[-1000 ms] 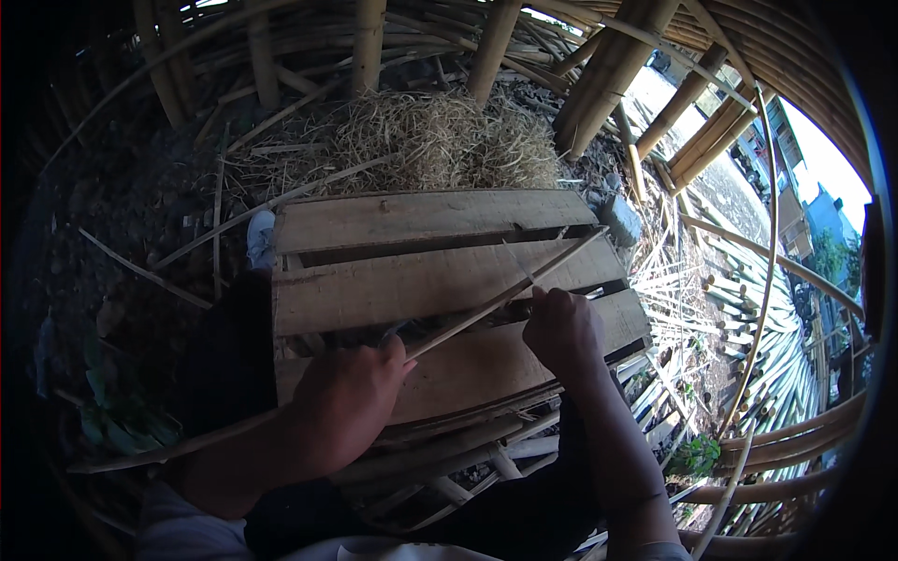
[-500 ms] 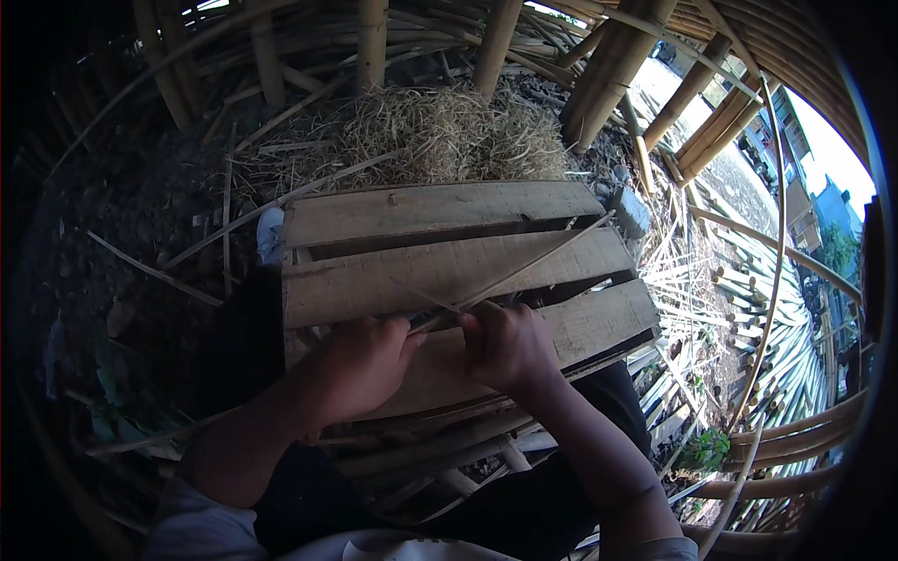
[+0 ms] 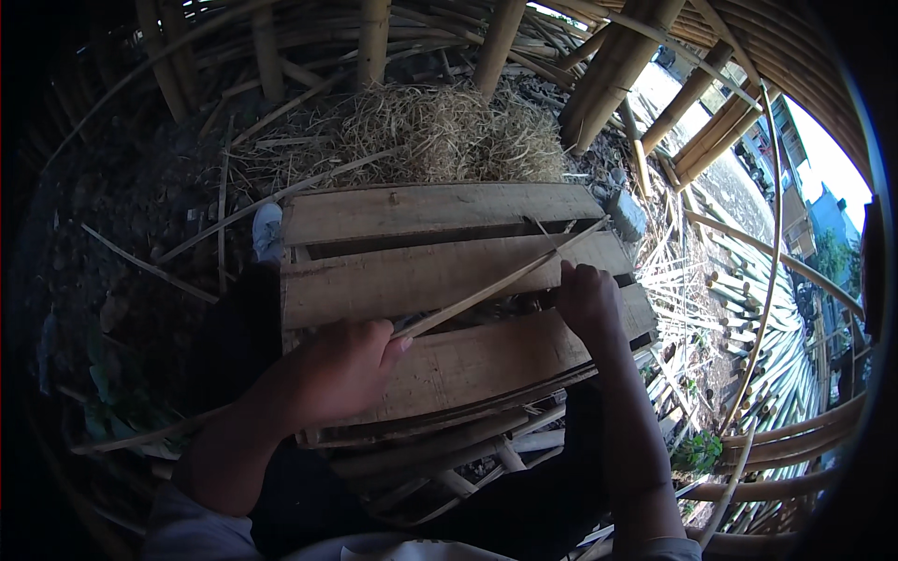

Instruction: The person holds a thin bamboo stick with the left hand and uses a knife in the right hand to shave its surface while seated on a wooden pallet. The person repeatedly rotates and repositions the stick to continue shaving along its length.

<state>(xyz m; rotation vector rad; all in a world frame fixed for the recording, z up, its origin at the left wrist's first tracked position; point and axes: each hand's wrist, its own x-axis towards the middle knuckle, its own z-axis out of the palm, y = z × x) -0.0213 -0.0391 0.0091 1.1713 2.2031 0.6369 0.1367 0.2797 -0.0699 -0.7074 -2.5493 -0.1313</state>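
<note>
My left hand (image 3: 339, 372) is closed around a long, narrow bamboo strip (image 3: 479, 297). The strip slants up to the right across a low slatted wooden bench (image 3: 365, 282), and its other end trails behind my left forearm. Over the bench's right part, my right hand (image 3: 591, 304) is closed in a fist near the strip's far end. A thin, pointed piece (image 3: 543, 234) sticks out above that fist and crosses the strip. Whether it is a blade or a sliver, I cannot tell. The fingers hide the rest of it.
Beyond the bench lies a heap of pale shavings (image 3: 430, 136). Upright bamboo posts (image 3: 613, 79) stand behind it. Many cut bamboo poles (image 3: 762, 327) are piled at the right. Loose strips (image 3: 150, 266) lie on the dark ground at the left.
My right hand has slid along the strip, up and to the right, away from my left hand. The thin pointed piece has moved with it. My left hand has shifted slightly left and down.
</note>
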